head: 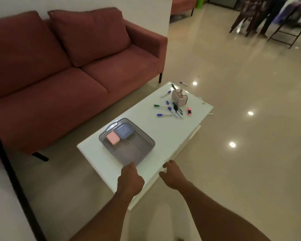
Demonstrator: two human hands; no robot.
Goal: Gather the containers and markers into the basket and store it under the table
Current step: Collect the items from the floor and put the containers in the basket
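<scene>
A grey perforated basket sits on the near half of the white table. Inside it, at the far end, lie a pink container and a blue-lidded container side by side. My left hand is at the basket's near edge, fingers curled; whether it grips the rim is unclear. My right hand hovers at the table's near right edge, fingers loosely apart, holding nothing. Several markers lie scattered on the far half, with a pink highlighter and a beige holder.
A dark red sofa stands left of the table. One marker lies at the table's far corner. Glossy beige floor spreads to the right. Dark chairs stand at the far right.
</scene>
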